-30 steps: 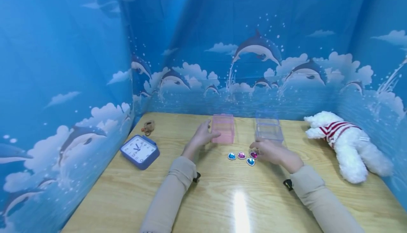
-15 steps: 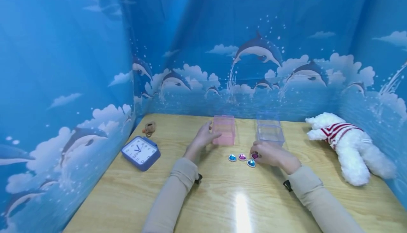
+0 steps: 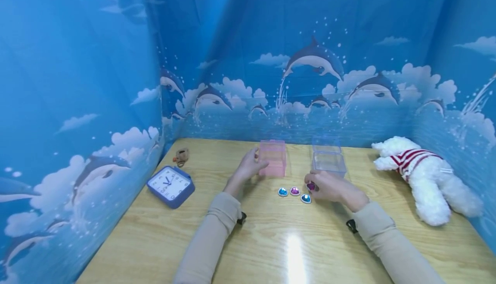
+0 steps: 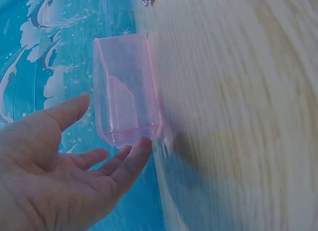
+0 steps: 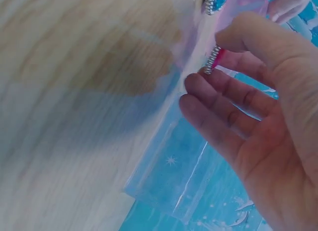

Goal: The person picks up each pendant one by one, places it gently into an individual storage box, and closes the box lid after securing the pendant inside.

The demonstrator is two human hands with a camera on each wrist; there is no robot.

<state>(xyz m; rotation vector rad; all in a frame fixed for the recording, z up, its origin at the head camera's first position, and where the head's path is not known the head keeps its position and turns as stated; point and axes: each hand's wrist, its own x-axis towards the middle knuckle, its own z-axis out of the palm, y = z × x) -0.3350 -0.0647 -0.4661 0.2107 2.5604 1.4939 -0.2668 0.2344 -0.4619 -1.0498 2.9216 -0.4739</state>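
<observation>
My right hand (image 3: 333, 187) pinches a magenta gem (image 5: 212, 61) with a beaded silver edge between thumb and fingertips, close over the table. Just left of it lie two blue gems (image 3: 283, 191) (image 3: 305, 198) and one pink gem (image 3: 295, 191). A clear bluish box (image 3: 329, 165) stands with its lid up behind the right hand, which covers its near corner. My left hand (image 3: 246, 166) has its fingers spread at the left side of a translucent pink box (image 4: 121, 87), also with a raised lid. In the left wrist view, its fingertips reach right to the box's end.
On the left of the wooden table (image 3: 263, 241) lie a purple clock (image 3: 171, 185) and a small brown trinket (image 3: 181, 155). A white plush toy (image 3: 422, 176) in a striped top lies on the right. Dolphin-printed curtains (image 3: 248, 60) enclose the back and sides.
My right hand has drawn its fingers together around the magenta gem, which is now tilted and slightly raised. The left hand stays beside the pink box.
</observation>
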